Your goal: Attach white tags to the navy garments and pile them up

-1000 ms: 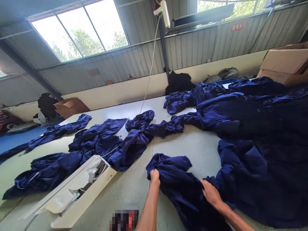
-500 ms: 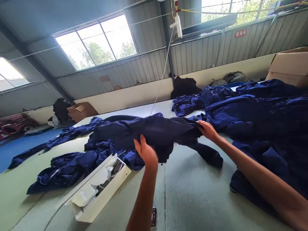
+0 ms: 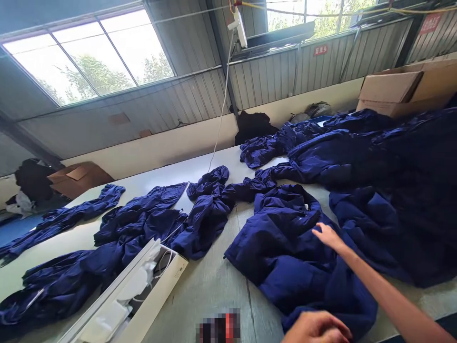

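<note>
A crumpled navy blue garment (image 3: 289, 252) lies on the table in front of me, a little right of the middle. My right hand (image 3: 328, 237) is at its upper right part, fingers stretched out and apart over the cloth. Low at the bottom edge, my left hand (image 3: 317, 327) is beside the garment's near end with its fingers curled in. Whatever those fingers may hold is hidden, and the frame cuts off part of this hand.
A long white open box (image 3: 157, 290) with white packets and a cable stands at left front. Navy garments (image 3: 143, 214) lie to the left; a large navy heap (image 3: 392, 176) rises at right. Cardboard boxes (image 3: 389, 88) stand behind. A white cable (image 3: 223, 107) hangs down to the table (image 3: 200, 295).
Both hands have come down and nearer to me, the left moving right. The dark garment held up between them is no longer raised. A navy garment now lies in front; whether the same, I cannot tell.
</note>
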Demonstrator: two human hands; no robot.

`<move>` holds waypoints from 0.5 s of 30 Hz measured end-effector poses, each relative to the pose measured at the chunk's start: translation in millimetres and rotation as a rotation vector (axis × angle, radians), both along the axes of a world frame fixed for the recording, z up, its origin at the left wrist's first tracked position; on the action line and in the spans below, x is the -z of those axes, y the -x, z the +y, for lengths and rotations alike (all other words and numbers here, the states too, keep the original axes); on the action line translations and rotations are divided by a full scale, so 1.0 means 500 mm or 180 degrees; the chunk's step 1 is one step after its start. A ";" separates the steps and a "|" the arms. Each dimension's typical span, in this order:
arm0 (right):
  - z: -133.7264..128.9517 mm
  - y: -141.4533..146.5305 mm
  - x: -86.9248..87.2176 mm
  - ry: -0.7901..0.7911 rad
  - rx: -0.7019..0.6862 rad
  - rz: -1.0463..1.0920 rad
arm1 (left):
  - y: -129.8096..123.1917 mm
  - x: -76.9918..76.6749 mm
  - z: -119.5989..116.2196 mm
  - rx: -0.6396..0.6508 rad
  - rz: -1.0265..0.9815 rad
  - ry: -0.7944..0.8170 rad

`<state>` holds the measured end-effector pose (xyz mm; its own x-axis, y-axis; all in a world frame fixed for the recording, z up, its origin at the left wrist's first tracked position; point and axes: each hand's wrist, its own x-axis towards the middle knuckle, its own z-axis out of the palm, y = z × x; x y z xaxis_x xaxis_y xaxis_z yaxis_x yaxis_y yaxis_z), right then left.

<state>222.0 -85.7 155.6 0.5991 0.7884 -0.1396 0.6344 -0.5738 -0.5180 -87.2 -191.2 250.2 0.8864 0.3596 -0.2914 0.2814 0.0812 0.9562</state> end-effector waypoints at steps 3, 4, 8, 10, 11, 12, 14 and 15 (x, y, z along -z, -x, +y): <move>-0.086 0.104 0.086 0.0340 0.0429 -0.0095 | 0.024 0.020 0.115 -0.0758 0.0341 -0.0936; -0.118 0.135 0.120 0.0477 0.0567 -0.0140 | 0.031 0.041 0.153 -0.0986 0.0470 -0.1169; -0.237 0.207 0.241 0.0544 0.0263 -0.0350 | 0.046 0.150 0.270 -0.1363 0.1088 -0.1855; -0.277 0.209 0.274 0.0421 -0.0001 -0.0421 | 0.036 0.194 0.301 -0.1441 0.1164 -0.2024; -0.289 0.204 0.283 0.0381 -0.0082 -0.0392 | 0.027 0.210 0.310 -0.1535 0.1130 -0.2007; -0.297 0.198 0.287 0.0357 -0.0132 -0.0320 | 0.015 0.221 0.317 -0.1702 0.1099 -0.1949; -0.301 0.182 0.286 0.0205 -0.0092 -0.0156 | -0.012 0.234 0.327 -0.2228 0.1180 -0.1799; -0.300 0.176 0.283 0.0047 0.0015 -0.0129 | -0.025 0.238 0.330 -0.2504 0.1309 -0.1704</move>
